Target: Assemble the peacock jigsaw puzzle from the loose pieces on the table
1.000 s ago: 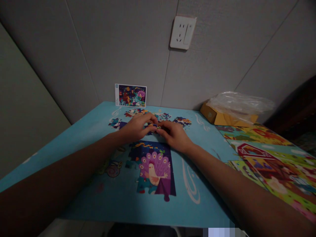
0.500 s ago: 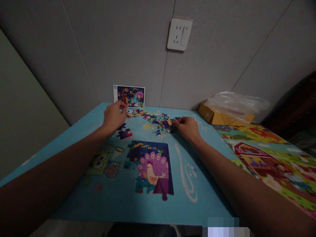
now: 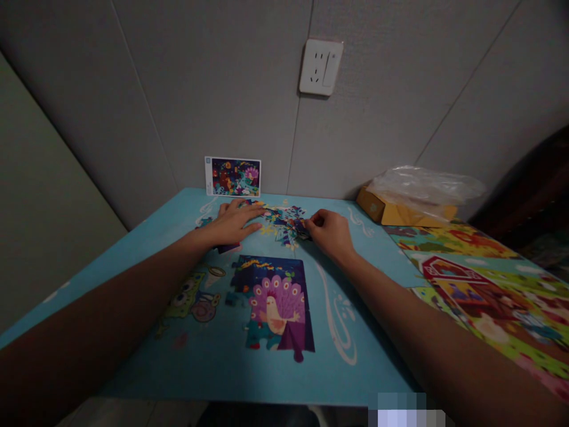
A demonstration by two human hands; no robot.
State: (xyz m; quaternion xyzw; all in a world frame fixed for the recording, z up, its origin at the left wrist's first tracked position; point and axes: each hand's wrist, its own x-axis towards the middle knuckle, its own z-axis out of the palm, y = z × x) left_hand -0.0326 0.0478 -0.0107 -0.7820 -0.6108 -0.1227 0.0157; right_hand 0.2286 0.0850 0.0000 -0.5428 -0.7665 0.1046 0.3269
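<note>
My left hand (image 3: 235, 225) lies open, palm down, with its fingers spread over the left end of a heap of loose puzzle pieces (image 3: 284, 220). My right hand (image 3: 331, 232) is closed in a pinch at the heap's right edge, with a dark puzzle piece (image 3: 304, 233) at its fingertips. Nearer to me is a joined puzzle section (image 3: 278, 302) showing a pink and purple peacock. A separate small dark section (image 3: 229, 248) sits partly hidden below my left hand.
A picture card (image 3: 235, 178) leans on the wall behind the heap. At the back right, clear plastic (image 3: 427, 184) rests on a yellow box (image 3: 404, 212). A colourful farm puzzle (image 3: 498, 296) covers the right side. A socket (image 3: 320, 67) is on the wall.
My left hand has moved right from near the picture card and spread out over the loose pieces. My right hand has shifted slightly left along the heap, still pinching.
</note>
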